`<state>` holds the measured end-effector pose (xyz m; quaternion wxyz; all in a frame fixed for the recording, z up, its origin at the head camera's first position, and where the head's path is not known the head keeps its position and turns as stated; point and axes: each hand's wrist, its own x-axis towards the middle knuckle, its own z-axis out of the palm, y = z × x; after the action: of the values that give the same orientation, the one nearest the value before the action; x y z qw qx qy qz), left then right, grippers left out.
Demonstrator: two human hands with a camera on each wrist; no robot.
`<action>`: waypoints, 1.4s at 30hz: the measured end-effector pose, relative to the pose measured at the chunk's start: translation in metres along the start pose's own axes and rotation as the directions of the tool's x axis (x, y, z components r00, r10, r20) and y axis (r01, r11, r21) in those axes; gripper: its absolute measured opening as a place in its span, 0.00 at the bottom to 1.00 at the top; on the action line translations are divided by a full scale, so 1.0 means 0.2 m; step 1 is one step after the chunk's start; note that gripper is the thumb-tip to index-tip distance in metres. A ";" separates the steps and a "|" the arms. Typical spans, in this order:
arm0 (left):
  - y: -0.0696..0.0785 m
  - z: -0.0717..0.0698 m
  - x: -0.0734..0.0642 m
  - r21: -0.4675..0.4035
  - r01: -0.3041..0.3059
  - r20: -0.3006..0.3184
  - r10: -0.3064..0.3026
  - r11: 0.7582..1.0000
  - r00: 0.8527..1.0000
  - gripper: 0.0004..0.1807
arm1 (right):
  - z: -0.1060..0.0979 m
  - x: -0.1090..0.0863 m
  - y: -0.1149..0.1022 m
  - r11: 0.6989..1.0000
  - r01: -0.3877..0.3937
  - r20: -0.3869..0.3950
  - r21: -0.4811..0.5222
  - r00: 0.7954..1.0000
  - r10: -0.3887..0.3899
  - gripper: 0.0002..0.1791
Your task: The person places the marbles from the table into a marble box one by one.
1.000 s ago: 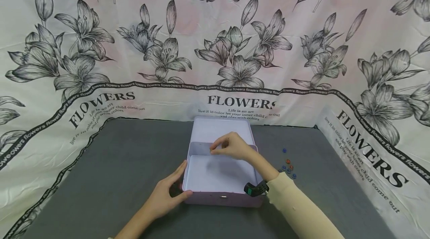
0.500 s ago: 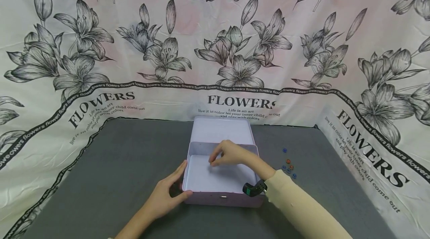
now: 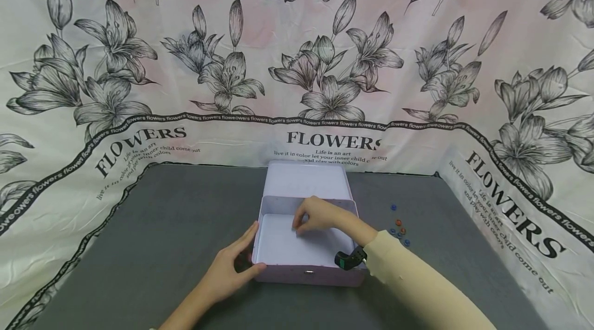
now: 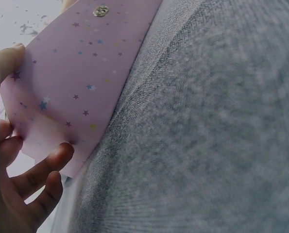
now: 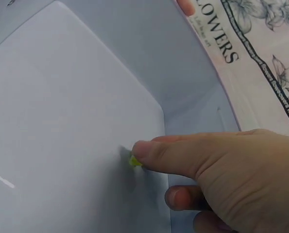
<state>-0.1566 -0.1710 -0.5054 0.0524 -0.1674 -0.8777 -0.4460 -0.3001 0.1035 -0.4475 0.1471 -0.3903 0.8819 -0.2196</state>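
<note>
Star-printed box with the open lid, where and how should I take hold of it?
I'd grip the star-printed box low on its left and right sides, coming from both sides together: the body looks straight-sided, while the lid is open at the back and might swing if pulled.

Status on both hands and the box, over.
Left hand touching near-left corner of box. Right hand pinching small yellow-green piece inside box. Lid open behind; nothing visibly blocking right hand.
</note>
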 end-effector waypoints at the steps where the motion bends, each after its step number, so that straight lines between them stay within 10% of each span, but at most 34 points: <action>1: 0.00 0.00 0.00 0.006 0.002 -0.001 -0.002 1.000 1.000 0.50 | 0.00 0.00 0.00 1.000 0.002 0.000 -0.006 1.000 -0.002 0.05; 10: 0.00 0.00 0.00 -0.022 -0.015 0.003 0.015 1.000 1.000 0.50 | -0.07 -0.01 -0.03 1.000 0.014 -0.015 -0.016 1.000 -0.014 0.08; 22: -0.02 0.00 0.00 -0.044 -0.073 -0.003 0.073 0.996 0.997 0.49 | -0.19 -0.17 -0.04 0.972 -0.041 -0.194 0.232 0.977 0.087 0.14; 42: -0.01 0.00 0.00 0.008 -0.053 -0.007 0.053 0.999 0.999 0.49 | -0.23 -0.84 0.35 0.883 -0.207 -0.484 0.420 0.773 0.411 0.19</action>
<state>-0.1575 -0.1719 -0.5072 0.0682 -0.1890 -0.8744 -0.4417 -0.2535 0.2837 -0.4286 -0.0175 -0.1238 0.8859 -0.4466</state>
